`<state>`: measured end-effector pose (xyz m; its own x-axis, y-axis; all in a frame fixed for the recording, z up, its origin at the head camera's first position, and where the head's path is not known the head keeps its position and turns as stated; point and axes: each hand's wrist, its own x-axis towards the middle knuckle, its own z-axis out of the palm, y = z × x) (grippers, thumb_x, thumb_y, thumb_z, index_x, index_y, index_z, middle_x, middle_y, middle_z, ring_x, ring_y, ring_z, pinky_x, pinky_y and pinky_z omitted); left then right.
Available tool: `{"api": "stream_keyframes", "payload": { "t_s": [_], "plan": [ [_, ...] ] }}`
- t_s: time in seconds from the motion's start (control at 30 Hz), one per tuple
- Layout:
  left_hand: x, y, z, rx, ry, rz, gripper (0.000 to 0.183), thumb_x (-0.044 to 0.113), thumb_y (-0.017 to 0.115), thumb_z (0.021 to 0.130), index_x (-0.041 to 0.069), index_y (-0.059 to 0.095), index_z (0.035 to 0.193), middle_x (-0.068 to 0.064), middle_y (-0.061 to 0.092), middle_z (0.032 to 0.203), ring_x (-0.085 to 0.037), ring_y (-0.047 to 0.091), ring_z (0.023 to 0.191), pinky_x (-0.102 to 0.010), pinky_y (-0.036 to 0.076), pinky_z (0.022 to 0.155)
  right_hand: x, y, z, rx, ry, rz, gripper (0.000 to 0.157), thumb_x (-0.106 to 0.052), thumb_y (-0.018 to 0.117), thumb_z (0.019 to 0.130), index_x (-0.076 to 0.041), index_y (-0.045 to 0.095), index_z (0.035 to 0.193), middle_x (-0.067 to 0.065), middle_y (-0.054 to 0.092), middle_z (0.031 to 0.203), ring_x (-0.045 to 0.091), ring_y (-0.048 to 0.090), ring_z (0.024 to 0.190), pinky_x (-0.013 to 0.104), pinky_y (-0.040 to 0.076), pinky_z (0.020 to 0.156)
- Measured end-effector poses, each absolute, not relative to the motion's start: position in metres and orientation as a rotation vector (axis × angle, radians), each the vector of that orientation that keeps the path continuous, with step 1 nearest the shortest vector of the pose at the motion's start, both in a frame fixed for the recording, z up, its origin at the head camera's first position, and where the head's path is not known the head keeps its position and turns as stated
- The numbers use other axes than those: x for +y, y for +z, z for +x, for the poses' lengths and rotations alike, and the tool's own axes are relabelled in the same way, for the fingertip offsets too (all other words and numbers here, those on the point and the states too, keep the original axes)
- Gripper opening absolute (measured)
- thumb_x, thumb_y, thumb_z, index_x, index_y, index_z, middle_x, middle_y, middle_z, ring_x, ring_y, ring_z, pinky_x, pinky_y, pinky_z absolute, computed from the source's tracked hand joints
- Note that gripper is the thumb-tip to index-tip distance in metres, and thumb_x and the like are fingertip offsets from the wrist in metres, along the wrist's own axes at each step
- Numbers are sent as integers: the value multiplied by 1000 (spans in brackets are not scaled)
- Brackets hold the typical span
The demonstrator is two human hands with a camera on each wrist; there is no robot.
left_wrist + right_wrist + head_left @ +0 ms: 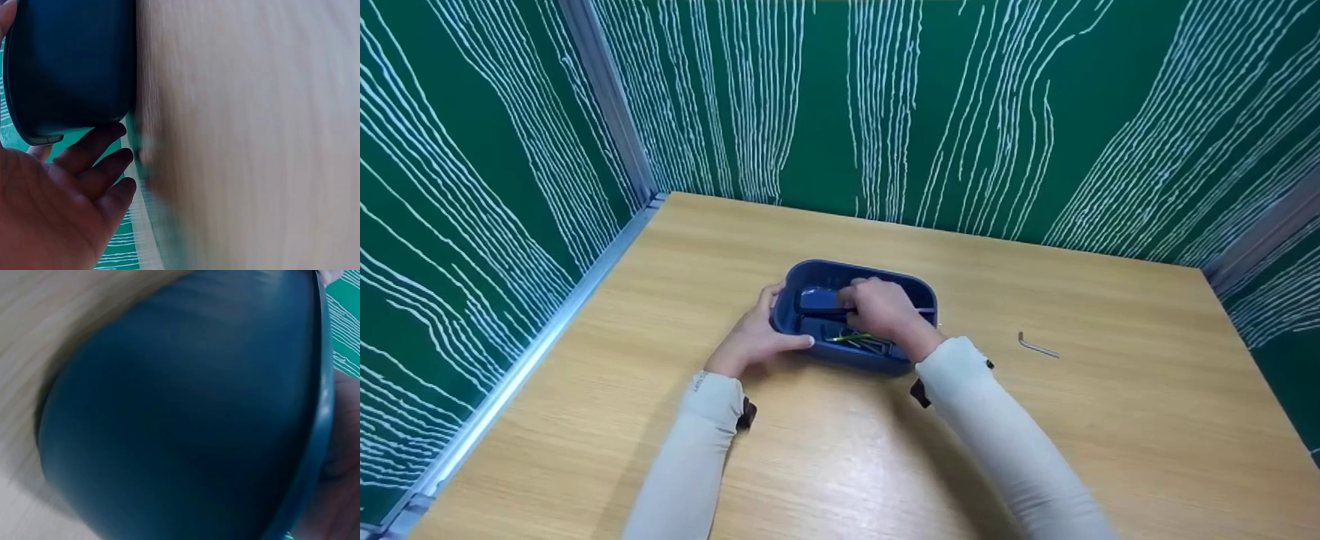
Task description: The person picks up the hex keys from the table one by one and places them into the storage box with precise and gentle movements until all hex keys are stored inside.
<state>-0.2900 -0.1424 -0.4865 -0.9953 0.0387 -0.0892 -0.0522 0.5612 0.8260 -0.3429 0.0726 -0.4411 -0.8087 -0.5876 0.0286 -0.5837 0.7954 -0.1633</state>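
A dark blue box with rounded corners stands on the table, a lengthwise divider parting its inside. My left hand holds its left end, thumb at the near rim and fingers round the far side. In the left wrist view, the fingers curve by the box's corner. My right hand reaches down into the box, fingers bent near the divider; I cannot tell whether they pinch something. The near compartment holds a yellow-green stick and several thin metal pieces.
An L-shaped hex key lies on the wooden table to the right of the box. Green panels with white wavy lines wall in the table at the back and sides. A metal rail runs along the left edge.
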Motion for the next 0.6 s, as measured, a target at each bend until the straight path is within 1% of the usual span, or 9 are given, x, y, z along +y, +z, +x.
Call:
{"api": "stream_keyframes", "payload": {
  "t_s": [0.07, 0.23, 0.37, 0.47, 0.6],
  "plan": [
    [-142, -486, -290, 2681, 1428, -19, 106, 66, 73, 43, 43, 18, 131, 2, 39, 131, -19, 42, 113, -45, 32, 98, 70, -443, -343, 2952, -259, -966, 22, -20, 60, 80, -25, 64, 100, -6, 59, 89, 13, 49, 74, 30, 48, 74],
    [-142, -486, -291, 2687, 1434, -26, 108, 67, 73, 41, 42, 19, 131, 2, 41, 130, -19, 42, 112, -44, 33, 97, 66, -449, -341, 2943, -305, -927, 20, -19, 61, 80, -25, 65, 99, -6, 59, 87, 13, 49, 73, 31, 48, 76],
    [-142, -488, -293, 2717, 1436, 10, 103, 56, 77, 48, 38, 21, 132, -1, 44, 128, -17, 43, 112, -41, 32, 97, 64, -456, -342, 2932, -299, -938, 17, -19, 60, 81, -23, 65, 97, -5, 59, 85, 14, 50, 73, 34, 48, 76],
    [-142, -489, -294, 2739, 1428, 46, 98, 48, 78, 54, 35, 22, 133, -2, 44, 127, -17, 43, 112, -39, 32, 97, 64, -461, -344, 2920, -284, -953, 14, -20, 58, 82, -22, 65, 94, -4, 59, 82, 15, 51, 72, 34, 48, 73],
    [-143, -491, -294, 2750, 1422, 49, 98, 47, 78, 54, 35, 22, 133, -1, 42, 129, -16, 42, 113, -40, 32, 98, 64, -467, -345, 2906, -310, -921, 15, -19, 58, 82, -22, 65, 94, -4, 60, 82, 16, 51, 73, 33, 47, 74]
  ]
}}
